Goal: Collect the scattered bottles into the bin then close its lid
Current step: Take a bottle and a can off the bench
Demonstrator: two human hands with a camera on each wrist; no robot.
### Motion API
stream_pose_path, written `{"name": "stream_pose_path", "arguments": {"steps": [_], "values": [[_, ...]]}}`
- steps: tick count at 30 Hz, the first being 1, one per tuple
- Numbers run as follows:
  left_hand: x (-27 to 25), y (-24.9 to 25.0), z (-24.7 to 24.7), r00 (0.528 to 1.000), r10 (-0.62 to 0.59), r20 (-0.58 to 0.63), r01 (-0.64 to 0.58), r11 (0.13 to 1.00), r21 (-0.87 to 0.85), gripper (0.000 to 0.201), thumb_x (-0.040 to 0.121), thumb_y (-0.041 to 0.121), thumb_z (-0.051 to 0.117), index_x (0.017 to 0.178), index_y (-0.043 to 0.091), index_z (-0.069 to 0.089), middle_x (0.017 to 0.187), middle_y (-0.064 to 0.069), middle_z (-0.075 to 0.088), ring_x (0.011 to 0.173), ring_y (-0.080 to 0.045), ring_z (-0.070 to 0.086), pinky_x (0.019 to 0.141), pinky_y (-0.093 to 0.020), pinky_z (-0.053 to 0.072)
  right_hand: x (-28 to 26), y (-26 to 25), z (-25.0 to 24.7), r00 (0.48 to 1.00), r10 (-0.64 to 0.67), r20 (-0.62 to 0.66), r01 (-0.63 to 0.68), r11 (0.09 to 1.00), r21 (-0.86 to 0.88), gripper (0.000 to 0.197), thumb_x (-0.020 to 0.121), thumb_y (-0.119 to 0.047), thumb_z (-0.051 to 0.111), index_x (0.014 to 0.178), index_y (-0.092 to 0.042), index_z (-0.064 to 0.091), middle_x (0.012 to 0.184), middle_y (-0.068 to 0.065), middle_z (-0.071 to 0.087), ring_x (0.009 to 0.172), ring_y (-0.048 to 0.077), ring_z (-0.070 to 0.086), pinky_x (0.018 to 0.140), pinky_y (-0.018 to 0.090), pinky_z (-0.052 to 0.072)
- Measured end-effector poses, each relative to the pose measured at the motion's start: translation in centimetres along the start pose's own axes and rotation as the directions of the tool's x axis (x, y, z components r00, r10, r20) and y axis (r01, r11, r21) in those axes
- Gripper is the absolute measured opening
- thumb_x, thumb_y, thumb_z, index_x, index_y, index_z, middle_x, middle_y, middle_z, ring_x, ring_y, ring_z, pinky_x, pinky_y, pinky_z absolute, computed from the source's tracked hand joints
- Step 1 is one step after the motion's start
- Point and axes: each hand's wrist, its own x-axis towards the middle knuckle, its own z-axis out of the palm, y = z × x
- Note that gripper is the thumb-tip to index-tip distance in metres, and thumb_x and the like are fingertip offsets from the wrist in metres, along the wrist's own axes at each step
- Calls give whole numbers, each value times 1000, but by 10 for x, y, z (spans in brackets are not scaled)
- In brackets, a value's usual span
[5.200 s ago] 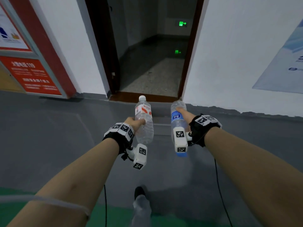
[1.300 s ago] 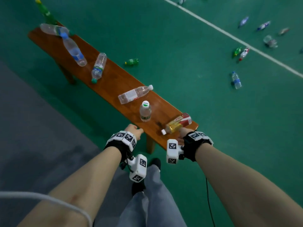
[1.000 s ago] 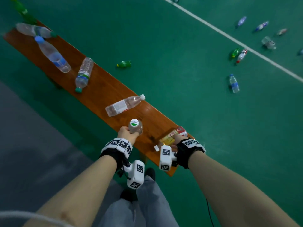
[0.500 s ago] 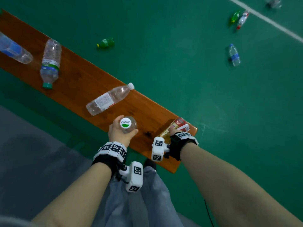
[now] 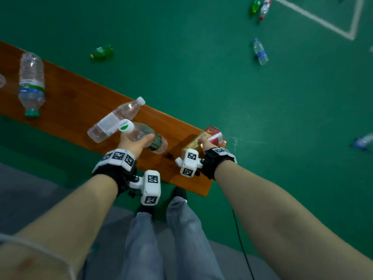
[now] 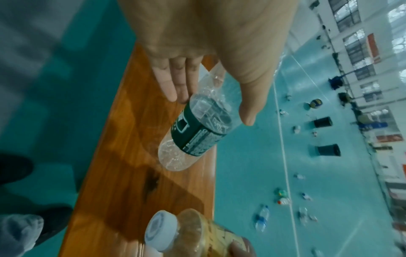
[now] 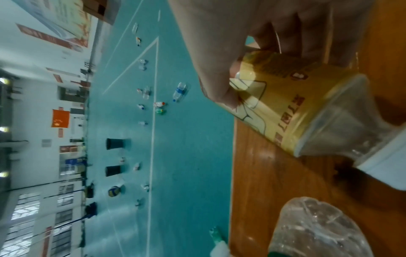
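My left hand (image 5: pixel 135 143) grips a clear bottle (image 5: pixel 153 138) with a dark green label and a white-green cap, held tilted just above the wooden bench (image 5: pixel 70 98). The left wrist view shows thumb and fingers wrapped round that bottle (image 6: pixel 195 137). At the bench's near end my right hand (image 5: pixel 203 143) grips a yellow-and-red labelled bottle (image 5: pixel 212 134); in the right wrist view its thumb (image 7: pixel 224 97) presses the yellow label (image 7: pixel 285 107). Two black bins (image 6: pixel 327 150) stand far across the court.
On the bench lie a clear white-capped bottle (image 5: pixel 115 120) and a green-capped bottle (image 5: pixel 31 83). Bottles are scattered on the green floor: a green one (image 5: pixel 102 51), a blue-labelled one (image 5: pixel 260 52), others beyond the white line (image 5: pixel 260 7). My legs stand close to the bench.
My left hand closed on the standing green-capped bottle, lifted it and tipped it over. My right hand took hold of the yellow bottle. The two bottles carried earlier are gone.
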Motion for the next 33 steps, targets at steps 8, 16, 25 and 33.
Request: {"name": "stream_pose_path", "arguments": {"steps": [8, 16, 25, 33], "values": [[-115, 111, 18, 906, 316, 282, -384, 894, 231, 77, 78, 37, 73, 141, 11, 37, 135, -4, 49, 124, -27, 47, 109, -40, 33, -197, -11, -108, 995, -96, 10, 80, 883, 463, 68, 69, -56, 68, 119, -14, 49, 104, 11, 68, 83, 31, 71, 84, 52, 53], [-259, 141, 83, 652, 440, 618, -702, 657, 273, 73, 71, 48, 75, 128, 8, 52, 128, -7, 56, 113, -26, 56, 101, -43, 45, -345, 110, -207, 930, -165, -330, 350, 676, 649, 39, 87, -41, 60, 111, -11, 50, 100, 8, 64, 89, 25, 64, 88, 39, 51], [-482, 34, 197, 315, 168, 934, -912, 328, 248, 78, 75, 44, 72, 127, 7, 27, 103, -13, 59, 74, -21, 58, 61, -32, 50, -461, 354, -277, 817, 106, -566, 455, 485, 747, 35, 86, -39, 62, 106, -12, 53, 81, 1, 63, 67, 15, 61, 54, 23, 45], [-667, -172, 236, 66, -96, 993, -993, 86, 74, 93, 71, 62, 67, 132, 3, 28, 110, -16, 58, 86, -24, 63, 75, -36, 56, -532, 599, -250, 744, 337, -577, 526, 236, 817, 50, 86, -41, 64, 122, -7, 55, 84, 3, 64, 65, 15, 61, 56, 22, 49]]}}
